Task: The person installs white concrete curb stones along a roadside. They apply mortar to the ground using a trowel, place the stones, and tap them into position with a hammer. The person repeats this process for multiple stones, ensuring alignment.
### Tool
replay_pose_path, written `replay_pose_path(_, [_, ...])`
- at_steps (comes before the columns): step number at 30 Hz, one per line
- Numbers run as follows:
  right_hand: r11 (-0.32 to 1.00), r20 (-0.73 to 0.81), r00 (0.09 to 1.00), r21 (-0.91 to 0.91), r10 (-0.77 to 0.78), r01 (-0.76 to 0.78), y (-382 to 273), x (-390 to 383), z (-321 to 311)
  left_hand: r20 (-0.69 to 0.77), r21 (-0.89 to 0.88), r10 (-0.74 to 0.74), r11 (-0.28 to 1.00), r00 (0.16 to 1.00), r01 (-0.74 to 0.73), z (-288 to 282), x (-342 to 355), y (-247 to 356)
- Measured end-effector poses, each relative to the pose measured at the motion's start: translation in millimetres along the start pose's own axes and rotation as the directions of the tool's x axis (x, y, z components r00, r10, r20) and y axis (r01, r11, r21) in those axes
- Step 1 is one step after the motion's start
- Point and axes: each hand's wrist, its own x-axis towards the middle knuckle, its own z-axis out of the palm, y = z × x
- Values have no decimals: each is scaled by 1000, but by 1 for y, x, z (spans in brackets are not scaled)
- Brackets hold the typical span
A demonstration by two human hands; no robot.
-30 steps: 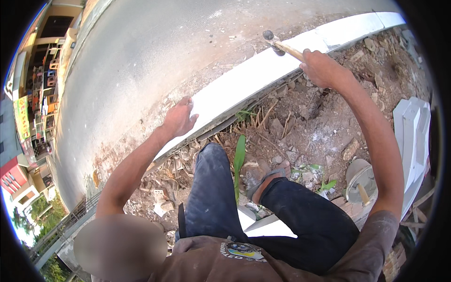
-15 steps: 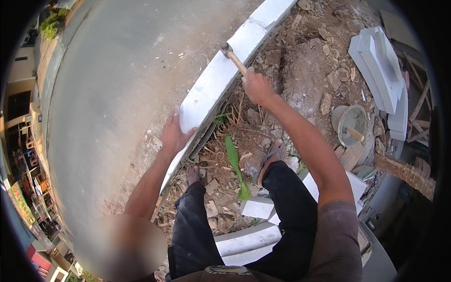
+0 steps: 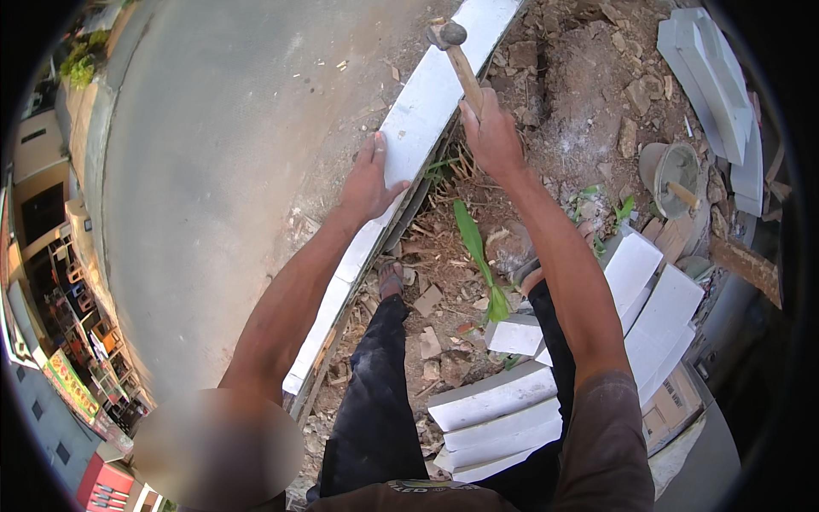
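Observation:
A row of white blocks (image 3: pixel 418 107) runs diagonally along the edge of the road, forming a low wall top. My left hand (image 3: pixel 367 183) rests on it, fingers on the upper face and thumb stretched toward the near edge. In my right hand (image 3: pixel 495 141) is a hammer (image 3: pixel 463 72) with a wooden handle and a dark, rounded head. The hammer head appears over the white blocks, farther along than my left hand. It looks raised above them, though the gap is hard to judge.
Rubble and soil (image 3: pixel 589 119) lie right of the wall, with a green leafy plant (image 3: pixel 471 235) near my feet. Loose white blocks (image 3: pixel 503 405) lie by my legs; more (image 3: pixel 704 81) are stacked far right. A bucket (image 3: pixel 653 175) with a wooden handle stands nearby. Grey road (image 3: pixel 213 171) spreads left.
The whole view has shifted, so the wall and plant sit higher and farther right. The hammer head looks larger and lifted off the blocks. My left hand stays at about the same spot.

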Motion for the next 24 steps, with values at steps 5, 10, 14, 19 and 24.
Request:
replay_pose_path(5, [956, 82, 953, -65, 291, -286, -5, -25, 2, 16, 62, 52, 997, 999, -53, 1, -1, -11])
replay_pose_path(10, [845, -76, 857, 230, 510, -482, 4, -152, 35, 83, 102, 39, 994, 996, -48, -6, 3, -3])
replay_pose_path(14, [798, 53, 797, -89, 601, -596, 35, -237, 85, 74, 125, 86, 988, 994, -95, -5, 7, -8])
replay_pose_path(19, [924, 556, 753, -331, 353, -190, 34, -321, 152, 78, 182, 79, 979, 994, -93, -5, 7, -7])
replay_pose_path(24, [949, 695, 680, 7, -232, 316, 3, -387, 229, 57, 146, 140, 978, 988, -147, 6, 11, -11])
